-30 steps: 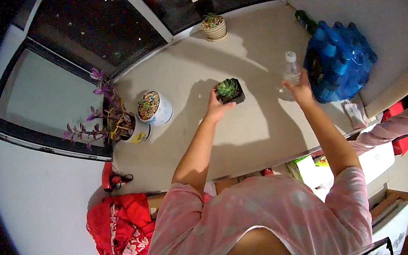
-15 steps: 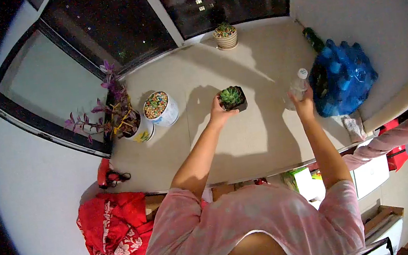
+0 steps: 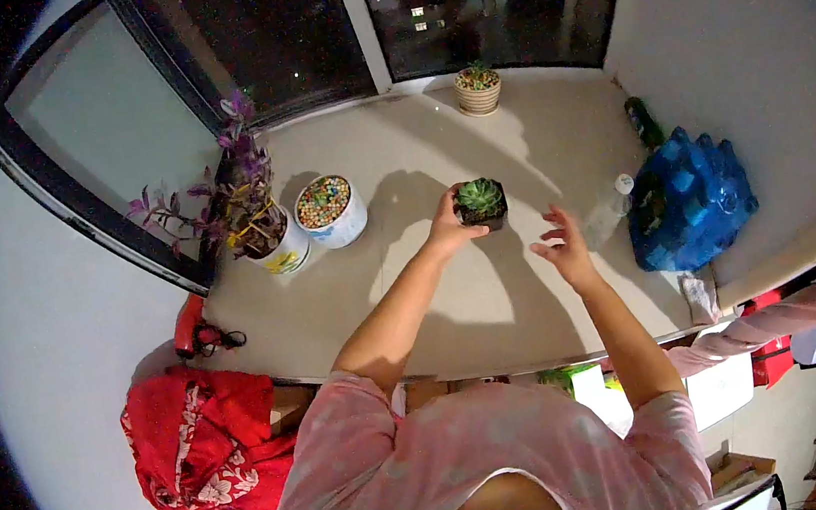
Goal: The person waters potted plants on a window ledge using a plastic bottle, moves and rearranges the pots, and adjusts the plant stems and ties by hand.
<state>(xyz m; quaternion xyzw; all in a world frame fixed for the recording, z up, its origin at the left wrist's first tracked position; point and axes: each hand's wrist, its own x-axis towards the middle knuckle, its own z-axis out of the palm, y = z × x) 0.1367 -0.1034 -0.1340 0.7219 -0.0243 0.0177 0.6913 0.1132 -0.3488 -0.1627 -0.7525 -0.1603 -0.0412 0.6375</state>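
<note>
Gripping the potted succulent [image 3: 481, 203] near the frame's centre in my left hand [image 3: 447, 229], I have that hold done; my right hand [image 3: 566, 253] has its grip wide, empty; the clear bottle [image 3: 607, 219], centre right, stands unheld.

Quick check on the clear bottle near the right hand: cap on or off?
On: a white cap covers the top of the clear bottle. How tight it is cannot be told.

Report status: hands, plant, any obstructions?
Left hand holding potted succulent. Right hand open, empty. Nothing visible between them; transparent bottle to the right, beside blue bag.
</note>
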